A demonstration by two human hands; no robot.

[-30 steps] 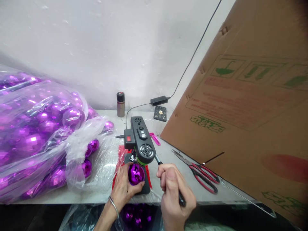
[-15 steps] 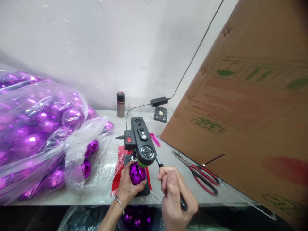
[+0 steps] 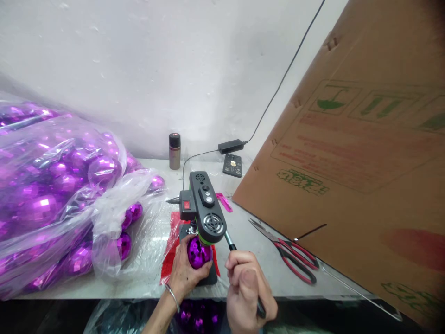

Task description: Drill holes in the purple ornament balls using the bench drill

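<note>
A small black bench press (image 3: 203,208) with a red switch stands on the white table (image 3: 264,260). My left hand (image 3: 186,273) cups a shiny purple faceted ball (image 3: 197,253) on the press's base, right under its head. My right hand (image 3: 248,290) is closed round the black grip of the press's lever (image 3: 230,243), which slants down to the right of the machine.
Clear plastic bags of purple balls (image 3: 52,195) fill the table's left side. Red-handled scissors (image 3: 292,257) lie right of the press. A large tilted cardboard sheet (image 3: 347,153) walls off the right. A small bottle (image 3: 174,150), power adapter (image 3: 230,146) and black card (image 3: 232,164) sit at the back.
My right hand has drawn the lever slightly down and toward me. My left hand has shifted the ball a little further under the press head.
</note>
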